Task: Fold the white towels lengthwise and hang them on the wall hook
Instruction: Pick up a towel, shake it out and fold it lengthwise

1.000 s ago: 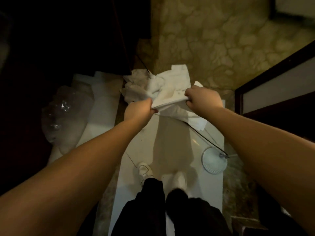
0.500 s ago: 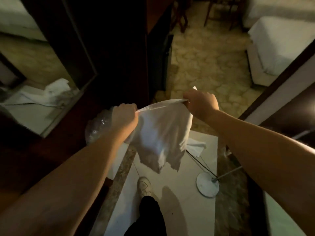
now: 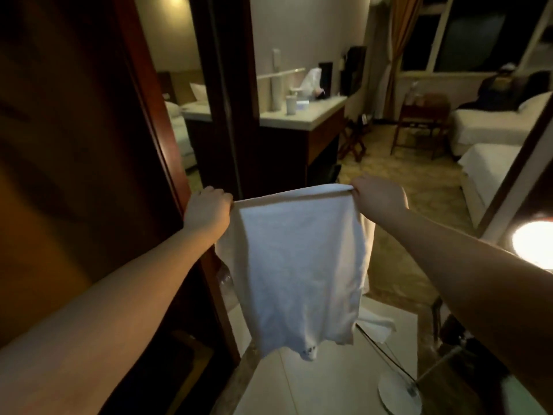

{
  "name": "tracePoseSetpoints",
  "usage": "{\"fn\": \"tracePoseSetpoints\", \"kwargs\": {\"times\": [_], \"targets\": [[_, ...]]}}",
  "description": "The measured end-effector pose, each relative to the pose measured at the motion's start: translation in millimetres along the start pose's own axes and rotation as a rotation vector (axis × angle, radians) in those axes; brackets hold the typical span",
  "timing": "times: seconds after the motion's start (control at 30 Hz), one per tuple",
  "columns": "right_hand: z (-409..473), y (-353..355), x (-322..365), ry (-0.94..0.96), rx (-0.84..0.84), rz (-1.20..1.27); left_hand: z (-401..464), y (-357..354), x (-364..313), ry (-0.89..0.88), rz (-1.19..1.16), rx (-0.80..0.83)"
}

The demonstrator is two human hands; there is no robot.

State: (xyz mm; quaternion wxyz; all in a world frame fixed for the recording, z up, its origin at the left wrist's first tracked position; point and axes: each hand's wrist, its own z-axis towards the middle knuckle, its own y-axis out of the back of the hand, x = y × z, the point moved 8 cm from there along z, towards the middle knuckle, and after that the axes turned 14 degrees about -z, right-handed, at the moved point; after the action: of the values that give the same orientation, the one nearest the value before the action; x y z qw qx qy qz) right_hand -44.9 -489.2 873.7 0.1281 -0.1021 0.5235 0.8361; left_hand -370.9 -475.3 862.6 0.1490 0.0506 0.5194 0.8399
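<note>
Each grip pinches a top corner: left hand [image 3: 208, 209], right hand [image 3: 379, 196]. Between them the white towel [image 3: 299, 265] hangs taut-edged, body draping below. Bring corners together evenly, edges matched; no wall hook visible.

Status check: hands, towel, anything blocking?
Left hand and right hand each grip a top corner of the towel. Towel hangs spread out, not yet folded. No hook in view. Wooden panel close on the left.
</note>
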Motion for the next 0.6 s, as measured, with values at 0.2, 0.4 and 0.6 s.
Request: {"fn": "tracePoseSetpoints", "kwargs": {"times": [0.2, 0.4, 0.6], "targets": [[-41.6, 73.8, 7.4, -0.085, 0.028, -0.025, -69.5, 108.2, 30.4, 0.181, -0.263, -0.132], [-89.5, 120.6, 35.6, -0.066, 0.064, 0.048, -155.0, 186.5, 40.1, 0.206, -0.267, -0.112], [-116.1, 175.1, 65.7, -0.025, -0.080, -0.084, -215.4, 246.9, 69.9, 0.256, -0.174, -0.020]]}}
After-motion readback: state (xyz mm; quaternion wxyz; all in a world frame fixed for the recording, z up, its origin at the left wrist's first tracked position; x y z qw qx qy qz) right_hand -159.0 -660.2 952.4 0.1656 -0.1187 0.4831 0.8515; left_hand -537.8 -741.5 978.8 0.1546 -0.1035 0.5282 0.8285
